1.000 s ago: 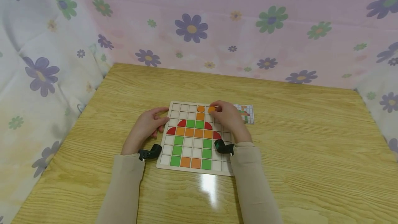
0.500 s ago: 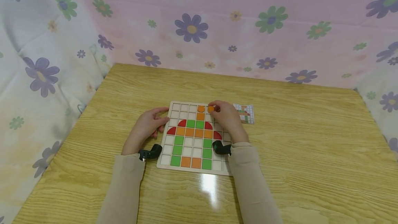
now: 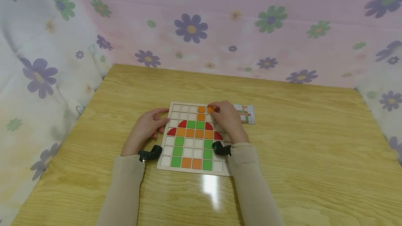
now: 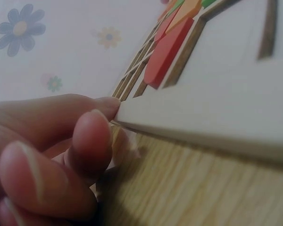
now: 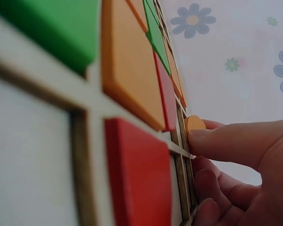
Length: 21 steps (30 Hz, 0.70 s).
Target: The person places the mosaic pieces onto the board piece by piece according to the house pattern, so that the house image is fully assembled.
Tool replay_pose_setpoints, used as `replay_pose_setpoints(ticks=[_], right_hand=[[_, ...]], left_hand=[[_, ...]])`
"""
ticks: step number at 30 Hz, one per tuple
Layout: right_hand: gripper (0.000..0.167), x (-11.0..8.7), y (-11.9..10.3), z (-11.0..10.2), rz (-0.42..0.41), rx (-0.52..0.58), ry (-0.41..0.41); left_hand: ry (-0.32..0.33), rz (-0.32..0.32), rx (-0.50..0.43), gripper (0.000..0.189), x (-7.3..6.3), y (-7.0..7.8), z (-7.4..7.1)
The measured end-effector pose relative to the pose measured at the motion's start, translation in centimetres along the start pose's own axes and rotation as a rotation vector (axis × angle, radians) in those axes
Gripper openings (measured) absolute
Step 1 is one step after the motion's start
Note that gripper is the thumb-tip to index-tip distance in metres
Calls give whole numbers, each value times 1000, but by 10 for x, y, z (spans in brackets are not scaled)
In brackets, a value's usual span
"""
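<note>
A pale wooden grid board point(image 3: 188, 143) lies on the table, bearing green and orange squares and red quarter-round tiles. My right hand point(image 3: 229, 119) pinches an orange round tile point(image 3: 210, 109) between thumb and finger at the top row, just right of another orange round tile point(image 3: 201, 109). In the right wrist view, the held tile point(image 5: 195, 123) stands tilted at the grid; whether it sits in a cell cannot be told. On the board's left edge, my left hand point(image 3: 147, 126) rests its fingertips. A fingertip touches the rim in the left wrist view, near a red tile point(image 4: 167, 56).
A small printed card point(image 3: 248, 114) with a coloured grid pattern lies beyond the right hand, partly hidden by it. The wood-grain table point(image 3: 314, 142) extends to both sides. Flowered cloth point(image 3: 220, 37) hangs behind it and at the sides.
My right hand has shifted slightly left with the orange round tile, bringing it nearer the other orange round tile. The left hand keeps its place at the board's edge. The head view has turned slightly.
</note>
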State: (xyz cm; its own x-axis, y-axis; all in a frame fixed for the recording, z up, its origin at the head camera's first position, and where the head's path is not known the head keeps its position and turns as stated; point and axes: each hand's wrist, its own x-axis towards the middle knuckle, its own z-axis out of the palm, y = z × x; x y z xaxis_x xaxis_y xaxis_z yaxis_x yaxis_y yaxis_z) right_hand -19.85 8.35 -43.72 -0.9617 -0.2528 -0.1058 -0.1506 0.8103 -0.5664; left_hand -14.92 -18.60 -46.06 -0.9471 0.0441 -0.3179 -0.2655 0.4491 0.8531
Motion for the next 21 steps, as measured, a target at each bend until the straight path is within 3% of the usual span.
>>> replay_pose_setpoints(ticks=[11,21], right_hand=[[25,-1,-1,5,2,-6,-4],[26,4,1,1,25,32,-2]], left_hand=[[-12,-10,2,43,-4,-3,-2],[9,-4,18,42,1,0,-2]])
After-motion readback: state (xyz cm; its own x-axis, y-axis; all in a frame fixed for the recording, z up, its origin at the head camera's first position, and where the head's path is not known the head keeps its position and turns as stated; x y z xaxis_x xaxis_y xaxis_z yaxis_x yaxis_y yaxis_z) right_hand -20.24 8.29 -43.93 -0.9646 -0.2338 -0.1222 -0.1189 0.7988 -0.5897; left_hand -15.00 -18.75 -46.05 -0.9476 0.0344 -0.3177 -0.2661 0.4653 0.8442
